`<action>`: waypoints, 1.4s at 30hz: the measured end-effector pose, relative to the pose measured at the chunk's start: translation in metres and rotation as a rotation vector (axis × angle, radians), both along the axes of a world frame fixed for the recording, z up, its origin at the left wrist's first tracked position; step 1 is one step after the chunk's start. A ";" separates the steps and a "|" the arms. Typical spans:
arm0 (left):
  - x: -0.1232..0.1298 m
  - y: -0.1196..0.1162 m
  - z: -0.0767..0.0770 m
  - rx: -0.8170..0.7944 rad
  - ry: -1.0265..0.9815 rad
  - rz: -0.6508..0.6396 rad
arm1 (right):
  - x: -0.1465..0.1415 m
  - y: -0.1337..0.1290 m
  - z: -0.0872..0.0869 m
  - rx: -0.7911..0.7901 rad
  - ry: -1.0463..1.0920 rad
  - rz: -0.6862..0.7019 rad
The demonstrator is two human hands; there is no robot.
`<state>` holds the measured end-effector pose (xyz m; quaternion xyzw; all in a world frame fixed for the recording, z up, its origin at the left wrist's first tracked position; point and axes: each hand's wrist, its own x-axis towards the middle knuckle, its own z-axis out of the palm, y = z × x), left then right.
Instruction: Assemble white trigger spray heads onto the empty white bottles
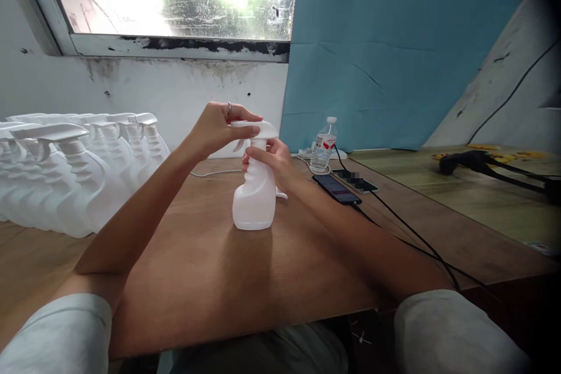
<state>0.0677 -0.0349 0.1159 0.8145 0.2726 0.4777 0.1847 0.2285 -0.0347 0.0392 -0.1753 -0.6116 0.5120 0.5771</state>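
Note:
A white spray bottle (pixel 255 198) stands upright on the brown table, in the middle of the head view. My left hand (pixel 221 125), with a ring on one finger, is closed on the white trigger sprayer head (pixel 266 128) at its top, thumb in front and fingers over it. Around the bottle's neck, just under the sprayer head, the fingers of my right hand (pixel 278 160) are wrapped. Part of another white piece (pixel 281 194) shows behind the bottle on its right; most of it is hidden.
Several white spray bottles with sprayer heads (pixel 87 169) stand in rows at the left. On the right are a clear water bottle (pixel 323 149), a phone (pixel 336 189), a second phone (pixel 357 181) and black cables (pixel 412 228). The wall and window rise behind the table.

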 end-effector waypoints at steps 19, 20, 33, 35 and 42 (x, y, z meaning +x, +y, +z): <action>-0.005 -0.008 0.000 -0.015 -0.002 0.003 | -0.004 -0.008 -0.002 0.075 0.046 0.044; -0.005 -0.009 -0.001 -0.017 -0.011 0.001 | -0.003 -0.008 -0.002 0.072 0.041 0.094; -0.002 -0.013 -0.002 -0.003 -0.052 0.033 | -0.003 -0.005 -0.001 0.015 -0.002 0.207; -0.001 -0.013 -0.003 0.005 -0.062 0.034 | -0.004 -0.005 -0.002 0.020 0.005 0.136; -0.005 -0.012 -0.003 -0.011 -0.058 0.015 | 0.009 0.003 0.014 -0.097 -0.180 0.349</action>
